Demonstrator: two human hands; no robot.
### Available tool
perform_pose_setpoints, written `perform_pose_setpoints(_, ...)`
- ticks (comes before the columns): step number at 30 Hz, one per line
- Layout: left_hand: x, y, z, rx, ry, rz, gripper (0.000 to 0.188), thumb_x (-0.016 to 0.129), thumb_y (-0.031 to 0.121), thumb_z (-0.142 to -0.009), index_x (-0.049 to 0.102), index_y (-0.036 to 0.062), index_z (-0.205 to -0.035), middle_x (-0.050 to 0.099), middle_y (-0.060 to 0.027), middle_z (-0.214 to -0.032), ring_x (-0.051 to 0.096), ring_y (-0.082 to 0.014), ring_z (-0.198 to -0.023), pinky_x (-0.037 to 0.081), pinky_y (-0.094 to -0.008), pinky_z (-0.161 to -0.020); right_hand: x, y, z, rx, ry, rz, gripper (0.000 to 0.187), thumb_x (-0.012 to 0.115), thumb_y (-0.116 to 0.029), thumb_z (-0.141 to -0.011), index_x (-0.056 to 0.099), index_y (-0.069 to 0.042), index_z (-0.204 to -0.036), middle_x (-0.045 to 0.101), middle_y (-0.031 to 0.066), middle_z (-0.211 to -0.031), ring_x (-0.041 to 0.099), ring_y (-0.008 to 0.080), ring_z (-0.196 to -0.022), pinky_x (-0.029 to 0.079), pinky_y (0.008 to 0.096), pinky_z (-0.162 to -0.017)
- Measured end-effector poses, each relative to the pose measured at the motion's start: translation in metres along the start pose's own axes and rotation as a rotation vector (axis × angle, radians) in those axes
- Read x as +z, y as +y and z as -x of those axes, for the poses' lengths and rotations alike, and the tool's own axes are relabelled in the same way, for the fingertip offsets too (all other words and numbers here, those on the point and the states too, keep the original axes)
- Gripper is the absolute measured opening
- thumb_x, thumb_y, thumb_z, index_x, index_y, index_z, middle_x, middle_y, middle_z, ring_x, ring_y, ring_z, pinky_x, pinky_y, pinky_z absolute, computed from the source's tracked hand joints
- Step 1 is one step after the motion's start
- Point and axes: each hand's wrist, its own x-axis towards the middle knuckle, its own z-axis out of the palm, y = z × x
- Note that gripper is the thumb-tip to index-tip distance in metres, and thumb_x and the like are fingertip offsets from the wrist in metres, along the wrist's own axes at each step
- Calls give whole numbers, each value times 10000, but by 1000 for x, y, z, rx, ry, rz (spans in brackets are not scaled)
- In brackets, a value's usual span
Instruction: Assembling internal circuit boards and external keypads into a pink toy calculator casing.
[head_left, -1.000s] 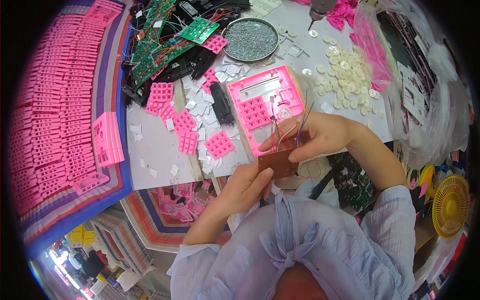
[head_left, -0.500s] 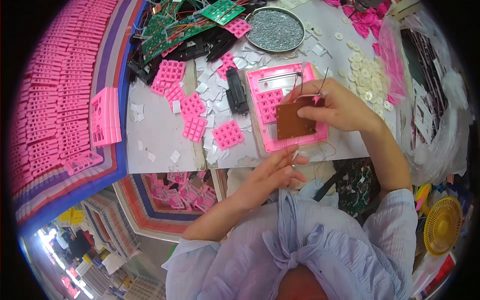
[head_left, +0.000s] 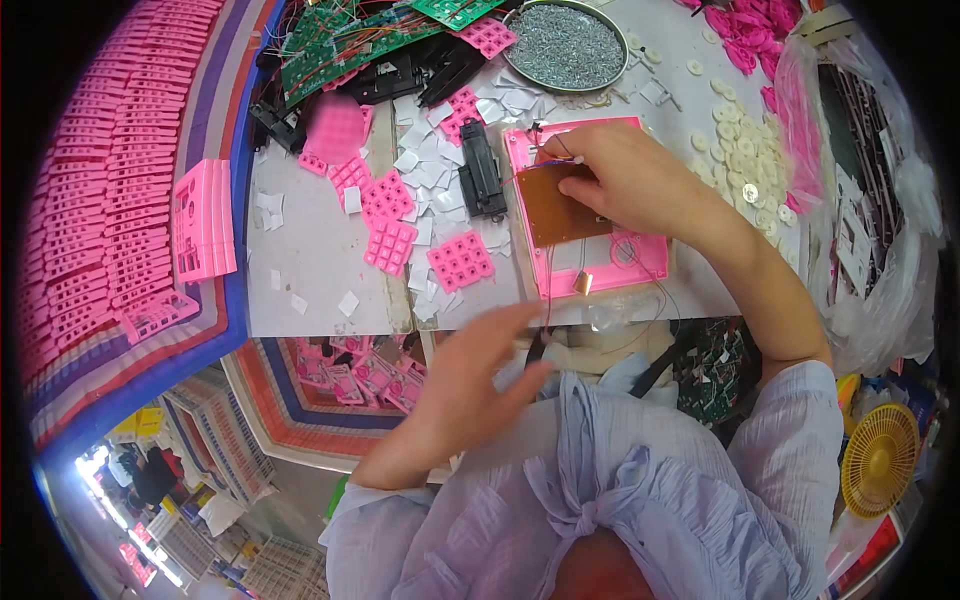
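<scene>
My right hand pinches a brown circuit board between thumb and fingers. The board lies over the pink plastic casing, covering much of its inside; whether it touches the casing is hard to tell. Thin wires trail from the board past the casing's near edge. A small shiny metal piece shows by that edge. My left hand, blurred by motion, is off the near table edge with thumb and fingers apart. A small dark thing by its fingers, near the wires, is unclear.
Left of the casing lie a black plastic part, white paper squares and pink keypads. A round tin of small screws stands behind; white discs lie right. Pink shells are stacked left, near a yellow fan.
The board in my right hand has moved away from me and flatter over the casing. My left hand has drawn back to the left from the casing's near edge.
</scene>
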Motion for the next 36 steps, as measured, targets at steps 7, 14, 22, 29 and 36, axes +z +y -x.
perform_pose_setpoints(7, -14, -12, -78, 648, 299, -752, 469, 801, 196, -753, 666, 48, -1177, 644, -103, -1173, 600, -288, -1190, 443, -445, -998, 7, -20, 8, -19, 326, 315, 446, 745, -71, -769, 604, -36, -1191, 657, 163, -1125, 610, 365, -1096, 535, 430, -864)
perform_pose_setpoints(14, -16, -5, -89, 706, 178, -976, 521, 823, 301, -714, 677, 74, -1160, 643, -65, -1169, 583, -215, -1223, 362, -498, -1062, 13, -4, 49, -221, 350, 285, 514, 754, -141, -771, 598, -1, -1241, 613, 168, -1276, 529, 342, -1254, 493, 459, -953)
perform_pose_setpoints(22, -34, 23, -105, 637, -60, -955, 323, 780, 241, -761, 717, 73, -1029, 688, -97, -1043, 659, -264, -1030, 503, -393, -846, 29, -28, 69, -175, 89, 459, 594, 719, -277, -818, 585, 78, -1276, 559, 219, -1395, 510, 345, -1318, 406, 450, -1072)
perform_pose_setpoints(29, -84, 70, -255, 649, 426, -1091, 158, 725, 229, -820, 740, 87, -889, 673, -76, -881, 671, -283, -865, 509, -420, -770, 33, -33, 63, -227, 136, 617, 469, 603, -178, -811, 645, 98, -1189, 619, 237, -1312, 584, 328, -1233, 464, 421, -964)
perform_pose_setpoints(36, -70, 58, -310, 789, 254, -1428, 131, 663, 254, -879, 694, 127, -875, 660, -30, -910, 644, -244, -991, 409, -478, -853, 13, -25, 67, -248, 128, 287, 498, 723, -188, -778, 638, 62, -1201, 624, 201, -1302, 577, 331, -1233, 467, 449, -985)
